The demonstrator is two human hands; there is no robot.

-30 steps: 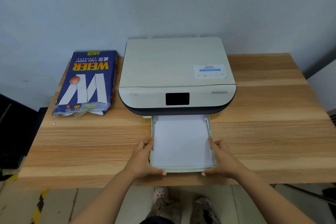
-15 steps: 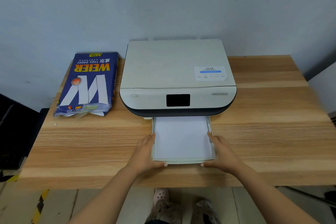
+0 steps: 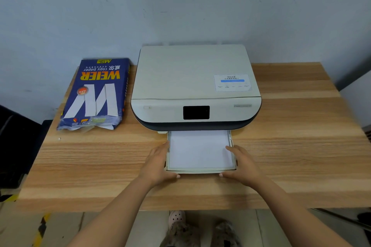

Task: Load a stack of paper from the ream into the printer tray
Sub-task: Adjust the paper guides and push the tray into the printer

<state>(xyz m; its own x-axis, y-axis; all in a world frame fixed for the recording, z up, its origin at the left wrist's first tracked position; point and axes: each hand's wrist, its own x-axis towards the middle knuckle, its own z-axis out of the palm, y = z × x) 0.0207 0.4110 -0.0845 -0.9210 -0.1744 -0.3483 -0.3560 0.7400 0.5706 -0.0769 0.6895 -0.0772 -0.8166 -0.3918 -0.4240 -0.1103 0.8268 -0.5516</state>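
A white printer (image 3: 195,84) with a dark screen stands at the back of the wooden table. Its paper tray (image 3: 200,171) sticks out partway at the front, and a white paper stack (image 3: 199,149) lies flat in it. My left hand (image 3: 158,163) grips the tray's left side and front corner. My right hand (image 3: 244,163) grips the right side and front corner. The blue paper ream (image 3: 96,94), its near end torn open, lies left of the printer.
The wooden table (image 3: 301,146) backs onto a pale wall. Its front edge runs just behind my forearms. A dark object (image 3: 18,146) sits off the table's left edge. My feet show on the floor below.
The tray has slid further into the printer with both hands on it, so less of the paper shows. The ream has not moved.
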